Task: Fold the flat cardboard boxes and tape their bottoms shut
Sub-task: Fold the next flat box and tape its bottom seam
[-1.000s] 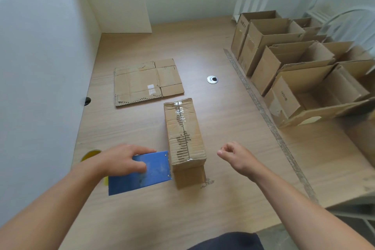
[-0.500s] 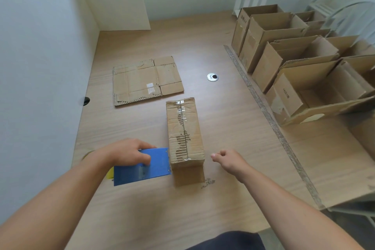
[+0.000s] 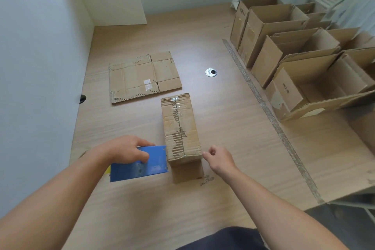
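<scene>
Taped box [image 3: 180, 128] stands mid-counter [image 3: 225, 119], sealed seam up. Left hand [image 3: 125, 150] grips blue dispenser [image 3: 146, 165] just left of box's near end. Right hand [image 3: 218, 159], fingers loosely curled, empty, just right of same end. Flat cardboard [image 3: 140, 77] lies far left; open boxes [image 3: 269, 32] crowd right side.
</scene>
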`<state>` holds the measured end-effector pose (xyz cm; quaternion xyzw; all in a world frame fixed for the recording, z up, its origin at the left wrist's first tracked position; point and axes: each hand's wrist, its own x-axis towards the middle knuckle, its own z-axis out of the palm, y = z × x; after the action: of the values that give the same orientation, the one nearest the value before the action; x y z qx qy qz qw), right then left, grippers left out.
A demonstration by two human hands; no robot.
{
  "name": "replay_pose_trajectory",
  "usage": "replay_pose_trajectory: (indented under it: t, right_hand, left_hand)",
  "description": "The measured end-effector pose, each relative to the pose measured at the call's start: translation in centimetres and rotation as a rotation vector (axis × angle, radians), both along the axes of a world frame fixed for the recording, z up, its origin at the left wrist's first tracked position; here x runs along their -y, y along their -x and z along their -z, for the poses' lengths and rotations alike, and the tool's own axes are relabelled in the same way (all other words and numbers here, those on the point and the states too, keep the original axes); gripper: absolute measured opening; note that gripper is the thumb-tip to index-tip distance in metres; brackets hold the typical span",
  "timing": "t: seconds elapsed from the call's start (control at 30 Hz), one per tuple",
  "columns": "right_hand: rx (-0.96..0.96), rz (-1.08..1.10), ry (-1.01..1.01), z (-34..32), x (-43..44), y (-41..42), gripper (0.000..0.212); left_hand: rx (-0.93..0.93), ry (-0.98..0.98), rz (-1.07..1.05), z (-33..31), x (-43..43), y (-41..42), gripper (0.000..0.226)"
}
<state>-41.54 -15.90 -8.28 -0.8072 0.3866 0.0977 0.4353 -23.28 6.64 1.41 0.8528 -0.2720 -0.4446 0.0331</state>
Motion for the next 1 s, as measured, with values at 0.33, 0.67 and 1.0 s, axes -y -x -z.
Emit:
replay_pose_trajectory:
  t: [0.33,0.67,1.0]
  right_hand:
    - [0.169,-0.075,-0.340,-1.2,0.8,0.5,0.024]
    - [0.249,-0.691,0.566,-1.0,3.2,-2.2,0.066]
    - [0.257,-1.413,0.676,-1.5,5.1,-10.3,0.078]
  left_hand:
    - [0.032,-0.011,0.030,0.4,-0.3,-0.5,0.062]
    - [0.065,0.004,0.102,0.8,0.4,-1.0,0.063]
    - [0.114,0.089,0.067,2.0,-1.2,-0.8,0.075]
